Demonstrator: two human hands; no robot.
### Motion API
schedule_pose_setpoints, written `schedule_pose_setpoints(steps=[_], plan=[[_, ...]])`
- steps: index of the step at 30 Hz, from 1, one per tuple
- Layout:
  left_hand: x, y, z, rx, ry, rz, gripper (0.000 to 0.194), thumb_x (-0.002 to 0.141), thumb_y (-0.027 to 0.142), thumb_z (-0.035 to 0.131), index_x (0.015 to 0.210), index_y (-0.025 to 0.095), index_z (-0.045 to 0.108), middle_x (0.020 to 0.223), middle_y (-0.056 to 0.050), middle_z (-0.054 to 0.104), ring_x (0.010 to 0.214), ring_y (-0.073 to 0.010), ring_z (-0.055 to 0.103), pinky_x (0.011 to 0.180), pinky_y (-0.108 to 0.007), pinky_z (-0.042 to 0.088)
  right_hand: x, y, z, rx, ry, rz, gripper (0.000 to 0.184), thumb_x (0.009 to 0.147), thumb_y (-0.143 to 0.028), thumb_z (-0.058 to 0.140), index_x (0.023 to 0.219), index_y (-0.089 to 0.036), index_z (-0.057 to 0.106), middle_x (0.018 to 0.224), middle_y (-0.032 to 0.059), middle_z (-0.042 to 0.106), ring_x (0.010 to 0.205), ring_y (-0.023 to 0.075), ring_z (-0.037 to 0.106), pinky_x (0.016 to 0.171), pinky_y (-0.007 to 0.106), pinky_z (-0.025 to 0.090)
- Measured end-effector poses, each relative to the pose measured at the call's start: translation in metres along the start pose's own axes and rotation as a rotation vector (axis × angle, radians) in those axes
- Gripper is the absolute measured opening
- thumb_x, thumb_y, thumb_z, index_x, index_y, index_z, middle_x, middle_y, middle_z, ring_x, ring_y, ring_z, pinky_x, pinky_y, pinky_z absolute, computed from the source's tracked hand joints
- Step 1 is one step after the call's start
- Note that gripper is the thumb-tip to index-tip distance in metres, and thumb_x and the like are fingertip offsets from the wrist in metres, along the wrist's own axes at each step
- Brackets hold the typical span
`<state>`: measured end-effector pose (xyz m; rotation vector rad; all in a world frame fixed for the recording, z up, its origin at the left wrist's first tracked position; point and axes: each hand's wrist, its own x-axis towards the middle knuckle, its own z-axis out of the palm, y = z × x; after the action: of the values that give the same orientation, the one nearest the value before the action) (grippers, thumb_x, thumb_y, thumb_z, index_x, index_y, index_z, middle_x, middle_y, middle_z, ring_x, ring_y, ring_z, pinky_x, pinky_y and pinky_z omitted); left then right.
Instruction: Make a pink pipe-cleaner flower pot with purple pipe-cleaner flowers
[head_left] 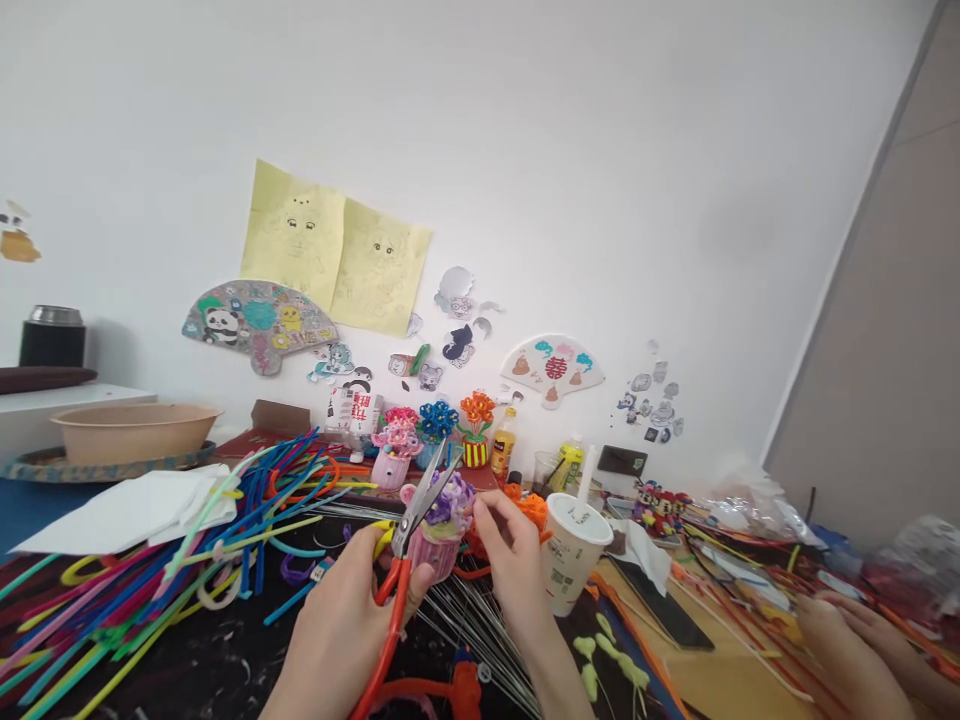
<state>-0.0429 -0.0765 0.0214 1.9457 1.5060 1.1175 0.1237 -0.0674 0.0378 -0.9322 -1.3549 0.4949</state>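
Note:
My left hand [337,620] is closed around a pair of scissors [396,585] with red handles, gripped near the pivot. Its blades point up and stand slightly apart. A yellow bit shows by my left fingers. Just behind the blades is a small pink ribbed pot [436,556] filled with purple pipe-cleaner flowers [454,497]. At the right edge of those flowers, the thumb and forefinger of my right hand [514,560] are pinched together. Whether my left fingers also touch the pot cannot be made out.
Loose pipe cleaners [150,590] cover the left side. Thin wires [476,630] lie below the pot. A lidded cup [574,560] with a straw stands right of my hand. Potted flowers [391,465] and bottles [503,445] line the wall. Another person's hands [862,640] are at the right.

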Motion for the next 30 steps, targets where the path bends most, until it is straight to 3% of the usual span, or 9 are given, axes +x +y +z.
schedule_pose_setpoints(steps=[4, 8, 13, 21, 30], plan=[[-0.001, 0.001, 0.004, 0.008, -0.145, 0.041, 0.03, 0.077, 0.051, 0.045, 0.077, 0.021, 0.051, 0.062, 0.0, 0.06, 0.055, -0.0172, 0.056, 0.052, -0.021, 0.032, 0.001, -0.006, -0.004, 0.054, -0.016, 0.019, 0.029, 0.08, -0.044, 0.057, 0.072, -0.017, 0.06, 0.057, -0.0045, 0.045, 0.05, 0.0088, 0.036, 0.046, 0.019, 0.031], [-0.001, -0.002, 0.005, 0.024, -0.201, 0.098, 0.035, 0.076, 0.053, 0.045, 0.069, 0.02, 0.051, 0.059, 0.0, 0.057, 0.053, -0.0148, 0.051, 0.051, -0.02, 0.03, 0.001, -0.006, -0.004, 0.215, -0.098, 0.118, 0.03, 0.077, -0.046, 0.06, 0.072, -0.017, 0.057, 0.048, -0.0098, 0.03, 0.039, 0.0048, 0.021, 0.036, 0.018, 0.016], [0.0, -0.003, 0.005, 0.031, -0.198, 0.124, 0.035, 0.073, 0.052, 0.05, 0.062, 0.019, 0.051, 0.054, 0.002, 0.05, 0.05, -0.0112, 0.039, 0.048, -0.019, 0.025, 0.001, -0.001, -0.007, 0.296, -0.129, 0.166, 0.028, 0.076, -0.043, 0.063, 0.068, -0.017, 0.054, 0.046, -0.0111, 0.025, 0.038, 0.0036, 0.015, 0.036, 0.018, 0.01], [0.002, -0.006, 0.006, 0.033, -0.258, 0.071, 0.037, 0.073, 0.053, 0.05, 0.062, 0.018, 0.053, 0.055, 0.002, 0.052, 0.052, -0.0114, 0.046, 0.049, -0.018, 0.028, 0.003, 0.004, -0.013, 0.311, -0.13, 0.133, 0.025, 0.073, -0.037, 0.066, 0.065, -0.014, 0.059, 0.058, -0.0054, 0.046, 0.04, 0.0019, 0.02, 0.037, 0.018, 0.012], [0.001, -0.002, 0.003, 0.088, -0.287, 0.069, 0.034, 0.075, 0.05, 0.047, 0.061, 0.019, 0.047, 0.054, 0.002, 0.051, 0.053, -0.0128, 0.05, 0.049, -0.019, 0.029, 0.004, 0.007, -0.012, 0.331, -0.136, 0.131, 0.023, 0.073, -0.037, 0.067, 0.068, -0.015, 0.064, 0.065, -0.0021, 0.054, 0.042, 0.0024, 0.023, 0.037, 0.018, 0.014]])
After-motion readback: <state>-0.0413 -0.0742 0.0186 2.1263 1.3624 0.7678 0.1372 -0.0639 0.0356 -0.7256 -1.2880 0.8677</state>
